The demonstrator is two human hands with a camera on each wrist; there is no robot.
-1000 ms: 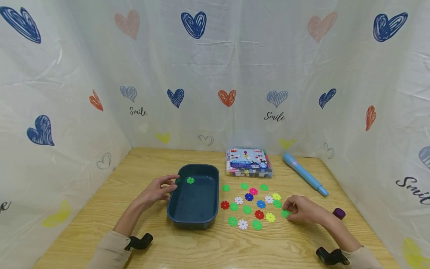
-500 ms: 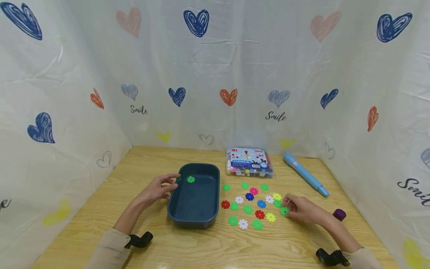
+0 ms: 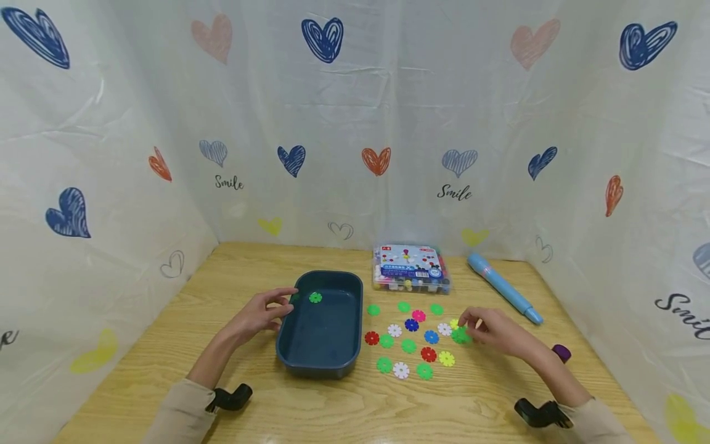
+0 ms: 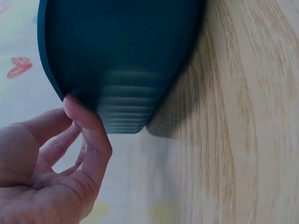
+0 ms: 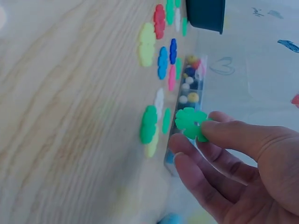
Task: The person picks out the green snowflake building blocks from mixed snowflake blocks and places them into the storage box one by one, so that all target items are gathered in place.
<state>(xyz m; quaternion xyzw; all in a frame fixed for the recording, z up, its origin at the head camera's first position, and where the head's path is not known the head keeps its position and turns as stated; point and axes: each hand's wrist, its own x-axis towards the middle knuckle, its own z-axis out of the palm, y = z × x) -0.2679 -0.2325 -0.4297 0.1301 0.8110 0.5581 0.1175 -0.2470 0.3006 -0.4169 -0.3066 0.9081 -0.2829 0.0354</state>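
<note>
My right hand (image 3: 496, 330) pinches a green snowflake disc (image 5: 190, 123) between thumb and forefinger, raised above the table. Below it in the right wrist view, another green snowflake disc (image 5: 149, 124) lies on the wood. With thumb and a fingertip, my left hand (image 3: 261, 316) holds the left rim of a dark blue plastic bin (image 3: 318, 368); that grip shows in the left wrist view. Inside the bin, near its far end, lies one green snowflake disc (image 3: 315, 298). Several flat discs in red, white, blue, pink, yellow and green are spread right of the bin, such as a red disc (image 3: 428, 354).
A clear box of colourful beads (image 3: 412, 269) stands at the back of the table. Right of it lies a light blue tube (image 3: 505, 288), with a dark purple cap (image 3: 561, 353) nearer the right edge. A heart-printed curtain (image 3: 355, 123) surrounds the wooden table (image 3: 388, 419).
My right hand has lifted the green snowflake disc from the right end of the spread and moved left and away from me, over another green disc. The left hand keeps its place on the bin.
</note>
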